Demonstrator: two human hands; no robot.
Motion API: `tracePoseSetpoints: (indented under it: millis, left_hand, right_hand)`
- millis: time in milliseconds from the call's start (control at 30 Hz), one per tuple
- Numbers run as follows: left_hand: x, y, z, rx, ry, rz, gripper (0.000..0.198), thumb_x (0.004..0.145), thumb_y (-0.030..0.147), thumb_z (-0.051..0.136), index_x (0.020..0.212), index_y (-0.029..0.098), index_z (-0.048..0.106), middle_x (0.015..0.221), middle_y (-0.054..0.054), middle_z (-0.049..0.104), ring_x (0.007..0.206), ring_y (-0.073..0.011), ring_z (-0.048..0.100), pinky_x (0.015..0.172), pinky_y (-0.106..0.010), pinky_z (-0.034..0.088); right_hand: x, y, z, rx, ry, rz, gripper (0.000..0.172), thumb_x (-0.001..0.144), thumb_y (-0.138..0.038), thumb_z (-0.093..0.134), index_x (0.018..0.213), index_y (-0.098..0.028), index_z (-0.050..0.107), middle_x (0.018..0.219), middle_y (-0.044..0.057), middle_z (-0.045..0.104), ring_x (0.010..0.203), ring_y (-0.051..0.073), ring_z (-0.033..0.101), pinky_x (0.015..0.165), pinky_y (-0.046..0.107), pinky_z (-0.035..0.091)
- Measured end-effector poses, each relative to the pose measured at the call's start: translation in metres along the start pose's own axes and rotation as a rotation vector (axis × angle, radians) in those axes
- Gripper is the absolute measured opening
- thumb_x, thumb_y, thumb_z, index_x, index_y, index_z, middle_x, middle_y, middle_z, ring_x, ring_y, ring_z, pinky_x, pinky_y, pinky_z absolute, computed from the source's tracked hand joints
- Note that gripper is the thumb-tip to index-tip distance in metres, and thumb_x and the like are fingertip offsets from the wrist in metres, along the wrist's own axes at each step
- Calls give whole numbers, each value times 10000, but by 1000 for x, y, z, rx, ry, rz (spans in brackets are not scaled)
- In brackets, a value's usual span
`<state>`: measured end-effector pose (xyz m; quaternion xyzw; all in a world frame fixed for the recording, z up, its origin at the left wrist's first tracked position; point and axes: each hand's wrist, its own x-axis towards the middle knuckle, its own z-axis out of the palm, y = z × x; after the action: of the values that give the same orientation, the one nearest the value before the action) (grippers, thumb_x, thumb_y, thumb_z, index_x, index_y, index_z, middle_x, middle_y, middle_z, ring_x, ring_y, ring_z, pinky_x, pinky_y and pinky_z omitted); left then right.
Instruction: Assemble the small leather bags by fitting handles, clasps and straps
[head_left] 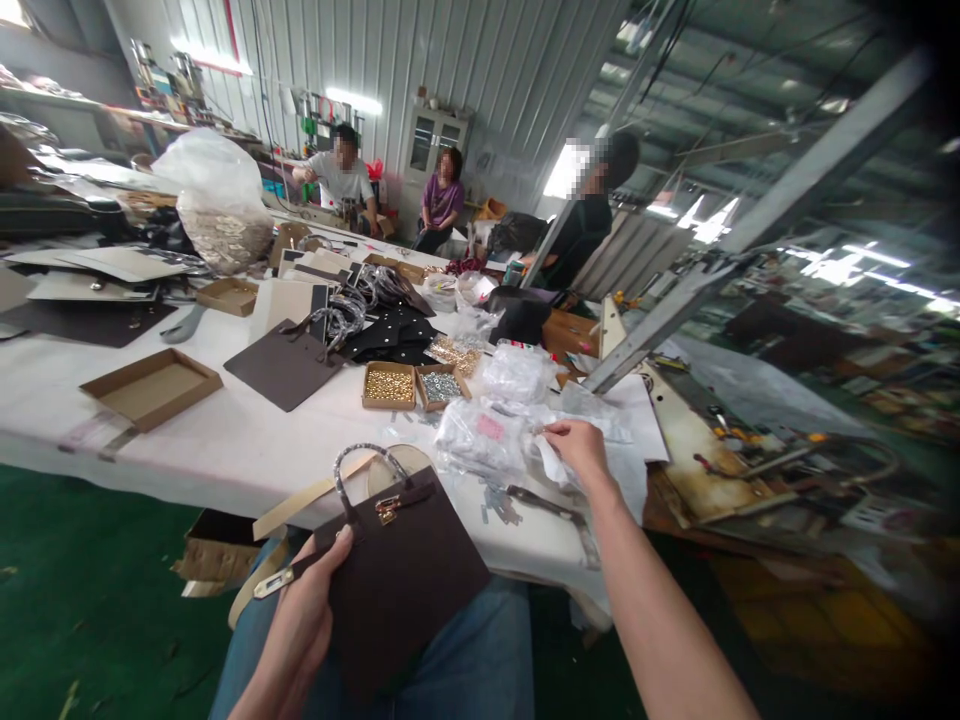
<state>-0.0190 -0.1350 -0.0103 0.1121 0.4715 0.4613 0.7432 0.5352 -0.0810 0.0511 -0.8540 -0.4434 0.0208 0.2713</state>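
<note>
A dark brown handbag panel [409,590] lies tilted over my lap, with a wrapped loop handle [367,450] and a gold-coloured clasp [387,510] near its top. My left hand [311,590] grips the panel's left side, thumb on the front near the handle's base. A strap with a metal plate [274,583] sticks out left of that hand. Over the table's right part, my right hand [577,445] is pinched at the edge of clear plastic bags [487,440]. Whatever sits between its fingertips is too small to make out.
Small boxes of gold fittings [389,386] and silver fittings [442,386] stand mid-table. An empty cardboard tray [150,388] and another brown panel [285,365] lie to the left. A slanted metal post [652,330] and machine [705,440] are at right. Several people are beyond the table.
</note>
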Motion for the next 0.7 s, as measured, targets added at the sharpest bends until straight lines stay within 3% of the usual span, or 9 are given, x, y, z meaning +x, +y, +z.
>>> tracePoseSetpoints:
  millis: [133,300,400,500,533,600,700]
  left_hand:
    - [0,-4,-4,-23,6,11,542,886,290,992,1389,224,799,1313,-143,864,1237,-355,841,1105,-494,688]
    - [2,-5,-4,-44,11,22,542,866,312,1014,1359,220,809,1296,-144,866,1205,-351,849,1086,-498,696]
    - [-2,-2,-2,-65,-11,30,550,848,333,1030,1341,210,819,1300,-153,866,1193,-348,851,1100,-490,686]
    - [-10,0,2,-88,-44,77,551,825,348,1043,1313,203,830,1277,-150,873,1209,-348,845,1139,-492,661]
    - [-12,1,3,-88,-61,87,550,820,357,1044,1303,201,834,1276,-150,874,1221,-352,840,1147,-497,655]
    - [-15,1,5,-85,-61,97,546,801,367,1051,1274,190,843,1267,-154,875,1230,-361,834,1148,-503,652]
    - [-18,1,4,-75,-40,94,539,768,376,1066,1220,176,853,1223,-159,882,1195,-368,842,1118,-501,664]
  right_hand:
    - [-8,0,-6,153,65,14,412,740,-532,918,917,-161,880,892,139,871,816,303,810,746,373,627]
    - [-23,-9,-18,317,104,-18,659,902,-731,762,1135,-120,846,974,167,873,812,282,820,678,359,649]
    - [-49,-22,-24,320,159,-23,644,955,-739,729,1159,-139,842,1026,169,868,776,262,801,726,375,654]
    - [-101,-56,-13,386,198,-14,557,1011,-711,734,1149,-187,858,1055,141,866,779,252,799,786,380,665]
    - [-123,-72,-7,461,120,-24,523,1025,-693,744,1163,-203,862,1074,131,869,810,257,810,802,379,677]
    - [-175,-111,7,623,-165,-79,446,1053,-629,762,1210,-225,864,1134,121,874,940,285,839,862,390,703]
    - [-252,-171,28,635,-491,-275,317,1128,-503,701,1282,-278,861,1279,96,865,1163,309,832,1041,447,691]
